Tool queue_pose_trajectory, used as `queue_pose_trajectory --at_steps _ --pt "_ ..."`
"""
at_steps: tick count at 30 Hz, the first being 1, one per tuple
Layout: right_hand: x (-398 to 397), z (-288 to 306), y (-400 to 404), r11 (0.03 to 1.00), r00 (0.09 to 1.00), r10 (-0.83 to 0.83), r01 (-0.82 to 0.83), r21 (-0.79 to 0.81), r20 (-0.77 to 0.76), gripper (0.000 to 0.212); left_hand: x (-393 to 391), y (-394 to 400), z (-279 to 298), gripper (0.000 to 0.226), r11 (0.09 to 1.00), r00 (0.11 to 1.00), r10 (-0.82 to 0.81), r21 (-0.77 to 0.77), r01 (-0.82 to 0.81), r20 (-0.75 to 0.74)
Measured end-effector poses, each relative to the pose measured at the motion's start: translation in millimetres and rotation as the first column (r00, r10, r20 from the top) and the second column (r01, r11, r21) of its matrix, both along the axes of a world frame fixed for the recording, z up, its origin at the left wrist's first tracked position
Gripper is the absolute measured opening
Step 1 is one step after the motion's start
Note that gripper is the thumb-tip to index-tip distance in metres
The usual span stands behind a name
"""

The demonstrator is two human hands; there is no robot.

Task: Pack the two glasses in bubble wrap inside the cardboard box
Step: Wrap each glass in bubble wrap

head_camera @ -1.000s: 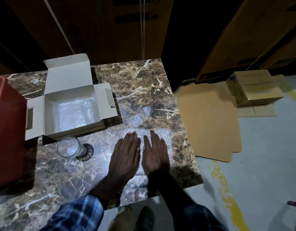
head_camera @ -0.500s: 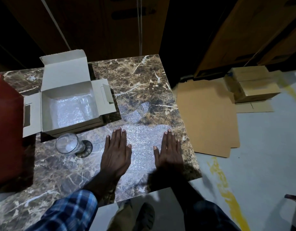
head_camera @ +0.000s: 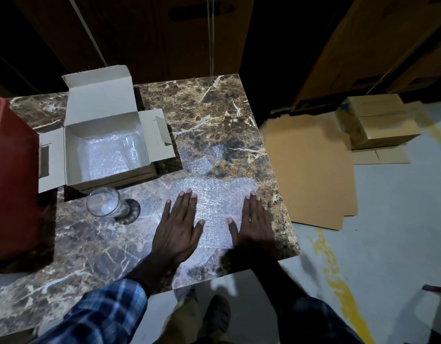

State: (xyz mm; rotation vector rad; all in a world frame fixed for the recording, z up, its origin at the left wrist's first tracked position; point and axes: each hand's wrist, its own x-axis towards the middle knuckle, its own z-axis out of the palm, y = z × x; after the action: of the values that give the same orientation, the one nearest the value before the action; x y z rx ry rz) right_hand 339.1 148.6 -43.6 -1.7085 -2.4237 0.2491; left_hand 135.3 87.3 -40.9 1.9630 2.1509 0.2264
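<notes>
A sheet of bubble wrap [head_camera: 214, 202] lies flat on the marble table [head_camera: 209, 115]. My left hand [head_camera: 177, 227] and my right hand [head_camera: 254, 224] press on it palm down, fingers straight, a hand's width apart. A clear glass [head_camera: 104, 203] lies on its side to the left of my left hand, just in front of the open grey cardboard box [head_camera: 105, 120]. Inside the box sits a bundle of bubble wrap [head_camera: 102, 155] with a glass [head_camera: 131, 150] showing through it.
A red bin [head_camera: 11, 175] stands at the table's left edge. Small scraps of bubble wrap [head_camera: 199, 160] lie right of the box. Flat cardboard sheets [head_camera: 308, 170] and stacked brown boxes [head_camera: 378, 122] lie on the floor to the right. Dark wooden doors rise behind the table.
My two hands, side by side a second ago, have slid apart across the bubble wrap, left hand leftward and right hand rightward, flattening the sheet.
</notes>
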Motion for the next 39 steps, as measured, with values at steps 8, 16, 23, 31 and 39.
queue_pose_trajectory --at_steps 8,16,23,31,39 --pt "-41 14 34 0.954 0.967 0.256 -0.252 -0.163 0.009 0.065 -4 36 8 0.062 0.994 0.993 -0.109 -0.028 0.108 -0.044" --pt "-7 12 35 0.985 0.994 0.112 -0.110 -0.131 0.008 0.075 -28 25 5 0.069 0.998 0.999 0.044 -0.036 -0.044 0.014" --pt "-42 26 -24 0.878 0.854 0.475 -0.444 0.180 -0.209 0.036 -42 0 10 0.060 0.999 0.998 -0.032 0.015 0.031 0.045" --pt "-74 11 -48 0.855 0.848 0.517 -0.504 0.125 -0.118 0.015 -67 -13 17 0.054 0.995 0.987 -0.097 0.012 0.096 0.129" --pt "-47 9 -48 0.863 0.854 0.501 -0.483 0.146 -0.138 0.017 -53 -36 21 0.068 0.963 0.940 -0.270 0.053 0.265 0.208"
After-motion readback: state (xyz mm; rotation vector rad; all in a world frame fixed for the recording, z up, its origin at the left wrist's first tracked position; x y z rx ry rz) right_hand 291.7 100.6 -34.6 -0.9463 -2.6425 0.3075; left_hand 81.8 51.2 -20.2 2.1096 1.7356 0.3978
